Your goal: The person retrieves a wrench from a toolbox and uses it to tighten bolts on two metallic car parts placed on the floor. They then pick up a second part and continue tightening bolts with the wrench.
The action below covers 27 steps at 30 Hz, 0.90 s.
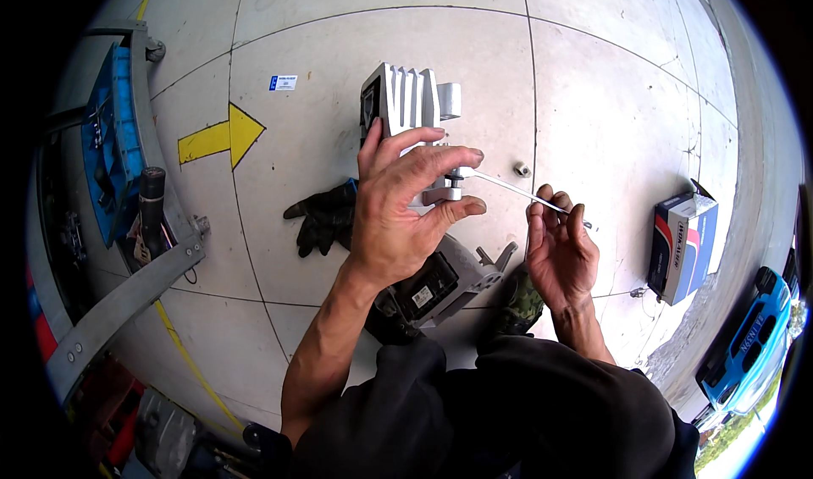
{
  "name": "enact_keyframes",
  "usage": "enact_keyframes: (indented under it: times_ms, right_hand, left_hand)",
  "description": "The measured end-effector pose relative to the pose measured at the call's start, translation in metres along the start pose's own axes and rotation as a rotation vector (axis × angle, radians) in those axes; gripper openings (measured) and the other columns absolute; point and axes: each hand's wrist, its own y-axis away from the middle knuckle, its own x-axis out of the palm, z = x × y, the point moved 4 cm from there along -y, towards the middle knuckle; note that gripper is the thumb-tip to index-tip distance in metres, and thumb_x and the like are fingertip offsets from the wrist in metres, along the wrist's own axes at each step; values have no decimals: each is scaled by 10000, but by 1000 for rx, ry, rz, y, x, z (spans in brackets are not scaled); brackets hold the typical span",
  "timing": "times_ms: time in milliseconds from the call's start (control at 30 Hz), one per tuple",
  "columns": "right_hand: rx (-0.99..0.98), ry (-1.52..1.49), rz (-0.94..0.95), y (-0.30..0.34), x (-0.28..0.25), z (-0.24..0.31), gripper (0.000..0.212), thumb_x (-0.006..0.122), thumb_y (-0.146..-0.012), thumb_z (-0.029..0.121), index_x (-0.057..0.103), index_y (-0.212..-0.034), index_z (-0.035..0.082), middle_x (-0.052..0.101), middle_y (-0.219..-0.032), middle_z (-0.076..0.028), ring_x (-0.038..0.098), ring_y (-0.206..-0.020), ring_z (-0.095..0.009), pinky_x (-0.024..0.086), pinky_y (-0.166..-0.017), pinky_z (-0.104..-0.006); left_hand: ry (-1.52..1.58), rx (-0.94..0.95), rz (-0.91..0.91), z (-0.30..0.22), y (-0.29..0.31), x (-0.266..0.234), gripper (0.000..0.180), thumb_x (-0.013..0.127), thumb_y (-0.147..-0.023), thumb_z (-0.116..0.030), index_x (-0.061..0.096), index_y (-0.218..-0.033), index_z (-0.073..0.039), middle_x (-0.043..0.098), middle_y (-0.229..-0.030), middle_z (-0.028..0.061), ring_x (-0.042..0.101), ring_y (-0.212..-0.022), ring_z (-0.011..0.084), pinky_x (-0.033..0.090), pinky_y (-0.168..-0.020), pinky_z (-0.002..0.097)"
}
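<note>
My left hand (394, 199) is wrapped round the side of a silver finned metal housing (406, 98), with thumb and fingers closing about a lug (442, 195) that has a bolt (456, 182) through it. A slim wrench (517, 186) runs from the bolt to my right hand (563, 254), whose fingertips pinch its far end. How the wrench head sits on the bolt is partly hidden by my left fingers. Just beyond the wrench a small metal nut-like piece (522, 170) lies on the floor.
A black glove (320, 221) lies left of my left hand. Below sits a metal assembly with a black labelled module (428, 293). A cardboard box (682, 246) stands at right. At left, a metal cart frame (127, 310) carries a blue bin (127, 140); farther right is a blue car (749, 339).
</note>
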Motion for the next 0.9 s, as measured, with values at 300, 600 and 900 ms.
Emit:
enact_keyframes:
  times_ms: [300,600,900]
  right_hand:
    - [-360,631,257,23,33,22,395,502,-1132,334,635,-1223,-26,628,-1351,-285,727,-1133,-359,600,-1012,-430]
    - [-91,164,66,-13,16,22,313,503,-1127,267,646,-1154,-10,675,-1275,-211,711,-1129,-324,589,-998,-371]
    - [-192,348,140,-8,28,31,311,484,-1104,250,637,-1126,-20,658,-1281,-231,726,-1115,-341,583,-1020,-397]
  left_hand:
    - [-15,24,-28,2,3,5,470,906,-773,-318,778,-1213,-215,803,-962,-76,632,-1212,212,231,-1252,544]
    - [-15,-40,-9,2,4,5,621,919,-778,-323,718,-1349,-184,769,-857,-32,652,-1122,167,213,-1265,552]
    - [-44,-36,13,3,4,6,628,902,-809,-332,697,-1376,-158,773,-843,-32,640,-1156,154,195,-1268,559]
